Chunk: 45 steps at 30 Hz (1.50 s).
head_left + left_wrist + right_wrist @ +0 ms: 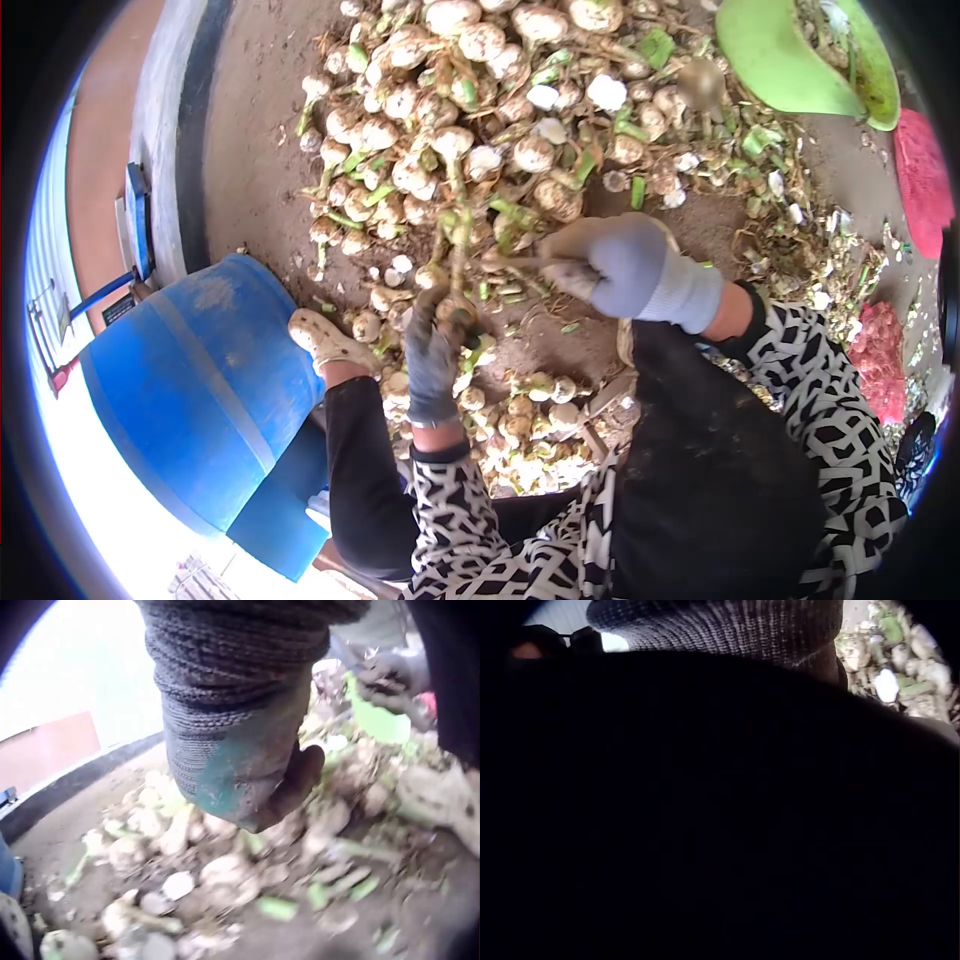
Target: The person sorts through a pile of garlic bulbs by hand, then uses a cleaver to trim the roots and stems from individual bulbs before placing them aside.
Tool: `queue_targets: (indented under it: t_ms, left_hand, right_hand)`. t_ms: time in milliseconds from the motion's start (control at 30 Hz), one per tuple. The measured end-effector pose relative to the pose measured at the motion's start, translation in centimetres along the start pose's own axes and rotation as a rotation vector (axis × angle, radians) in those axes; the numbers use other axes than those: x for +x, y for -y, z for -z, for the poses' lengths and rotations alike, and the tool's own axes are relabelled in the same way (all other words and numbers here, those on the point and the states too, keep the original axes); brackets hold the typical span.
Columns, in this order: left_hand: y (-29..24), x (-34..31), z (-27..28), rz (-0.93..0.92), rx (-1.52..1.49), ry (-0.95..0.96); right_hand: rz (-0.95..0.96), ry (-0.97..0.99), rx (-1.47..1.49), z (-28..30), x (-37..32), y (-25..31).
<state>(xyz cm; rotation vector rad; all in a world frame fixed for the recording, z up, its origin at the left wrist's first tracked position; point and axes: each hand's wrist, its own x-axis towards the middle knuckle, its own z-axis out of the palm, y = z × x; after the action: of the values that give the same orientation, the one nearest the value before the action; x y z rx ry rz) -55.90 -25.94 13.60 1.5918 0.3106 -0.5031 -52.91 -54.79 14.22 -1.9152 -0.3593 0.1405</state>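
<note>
Grip of left hand (432,365): gloved fingers curled round a soiled garlic bulb (456,312), low over the dirt floor (545,345), at the near edge of the heap. Right hand (625,265), also gloved, fingers curled, just beside the stems; cannot tell what it holds, if anything. Right wrist view mostly dark.

Heap of garlic bulbs (410,130) ahead, stems attached on many. Smaller scatter (520,415) between the legs. Pale spotted shoe (325,338) left of the left hand; blue drum (190,385) beyond it. Far right: green plastic piece (785,65), red mesh sack (880,360).
</note>
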Motion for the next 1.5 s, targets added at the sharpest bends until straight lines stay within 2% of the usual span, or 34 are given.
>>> queue_targets:
  t_ms: [33,100,167,233,267,300,333,367,433,467,500,533,567,600,633,667,700,733,767,800,833,867,900,967,1000,1033,1100,1133,1200,1300,1333,1400,1433,1500]
  left_hand:
    - [-1.2,-0.6,-2.2,-0.014,0.002,0.042]
    - [-4.0,-1.5,-6.0,-0.030,-0.047,0.099]
    - [-5.3,-2.0,-7.6,-0.182,-0.003,0.173]
    - [-6.0,-1.8,-8.0,-0.197,0.020,0.186]
    - [-6.0,-0.8,-7.9,-0.198,0.043,0.226]
    - [-5.8,-0.3,-8.0,-0.181,0.069,0.265]
    - [-5.7,-0.3,-9.0,-0.086,0.047,0.176]
    - [-6.3,0.3,-9.8,-0.059,0.074,0.202]
    - [-7.9,1.2,-11.9,0.051,-0.002,0.222]
    - [-8.4,1.4,-12.7,0.057,-0.090,0.253]
    - [-8.6,1.4,-13.9,0.052,-0.094,0.260]
    - [-8.6,1.2,-15.4,-0.115,-0.063,0.210]
    - [-8.8,1.1,-16.2,-0.280,-0.032,0.155]
    - [-9.2,1.1,-15.4,-0.103,-0.175,0.237]
    - [-8.7,1.2,-15.3,-0.100,-0.175,0.231]
    - [-7.9,1.3,-15.1,-0.186,0.064,0.161]
    - [-7.5,1.3,-14.9,-0.270,0.305,0.095]
    - [-8.9,1.0,-14.7,-0.403,0.761,0.085]
    - [-8.3,1.3,-14.4,-0.402,0.766,0.088]
    - [-7.3,1.9,-14.1,-0.514,0.617,0.109]
    - [-6.9,2.2,-14.1,-0.624,0.464,0.130]
    - [-6.6,1.1,-14.6,-0.269,0.012,0.146]
    - [-6.6,0.9,-14.4,-0.269,0.014,0.148]
    - [-6.6,0.6,-14.1,-0.144,0.089,0.088]
    - [-6.6,0.5,-14.0,-0.080,0.125,0.061]
    - [-6.4,0.5,-14.1,-0.078,0.124,0.064]
    - [-6.0,0.5,-14.4,-0.256,0.223,0.048]
    - [-6.0,0.2,-14.5,-0.252,0.224,0.049]
    - [-6.1,-0.4,-14.9,-0.185,-0.025,0.052]
    - [-5.1,-0.9,-15.0,-0.299,0.092,0.063]
    - [-4.5,-1.5,-14.8,-0.289,0.093,0.066]
    - [-3.5,-2.8,-14.3,0.050,-0.403,0.015]
    - [-3.5,-3.0,-14.3,0.055,-0.406,0.018]
    - [-4.1,-3.5,-14.5,-0.026,-0.143,0.090]
  right_hand:
    - [0.057,-0.016,-0.047,0.6,0.5,1.0]
    - [0.033,-0.052,-0.113,1.1,-0.2,0.1]
    - [0.018,-0.085,-0.166,1.1,-1.8,-2.5]
    - [-0.546,0.205,-0.418,2.4,-3.9,-5.6]
    - [-0.542,0.203,-0.426,3.3,-4.0,-5.8]
    - [-0.464,0.040,-0.343,4.2,-5.1,-5.5]
    - [-0.411,-0.130,-0.250,4.8,-6.3,-3.9]
    - [-0.437,-0.145,-0.247,5.2,-6.5,-2.4]
    - [-0.215,-0.215,0.510,5.5,-4.1,0.0]
    - [-0.220,-0.220,0.505,5.2,-3.5,0.4]
    - [-0.323,-0.153,0.564,4.9,-2.8,0.5]
    - [-0.427,-0.083,0.622,4.9,-2.4,0.6]
    - [-0.427,-0.082,0.618,5.2,-2.2,0.4]
    - [-0.514,-0.061,0.833,5.6,-1.9,0.1]
    - [-0.602,-0.038,1.053,5.7,-1.7,-0.2]
    - [-0.606,-0.032,1.059,5.6,-1.7,-0.4]
    - [-0.639,-0.031,1.007,5.5,-1.8,-0.5]
    - [-0.671,-0.034,0.953,5.5,-1.9,-0.5]
    - [-0.700,-0.037,0.898,5.5,-2.0,-0.5]
    - [-0.697,-0.040,0.903,5.7,-2.2,-0.4]
    - [-0.566,-0.010,0.699,5.9,-2.7,-0.2]
    - [-0.434,0.019,0.493,6.3,-2.9,0.1]
    - [-0.434,0.017,0.495,6.8,-3.1,0.4]
    - [0.058,0.036,-0.374,8.0,-3.2,1.1]
    - [0.055,0.095,-0.532,8.0,-3.3,1.3]
    - [0.051,0.095,-0.533,8.1,-3.5,1.5]
    - [0.105,0.088,-0.614,8.3,-3.5,1.6]
    - [0.102,0.090,-0.611,8.2,-3.5,1.7]
    - [0.145,0.078,-0.631,8.2,-3.6,1.8]
    - [0.156,0.089,-0.550,7.8,-4.1,1.4]
    - [0.148,0.091,-0.545,7.5,-4.4,1.3]
    - [0.194,0.039,-0.632,7.1,-4.7,1.0]
    - [0.189,0.041,-0.634,6.9,-4.8,0.9]
    - [0.177,-0.055,-0.580,6.3,-5.0,0.8]
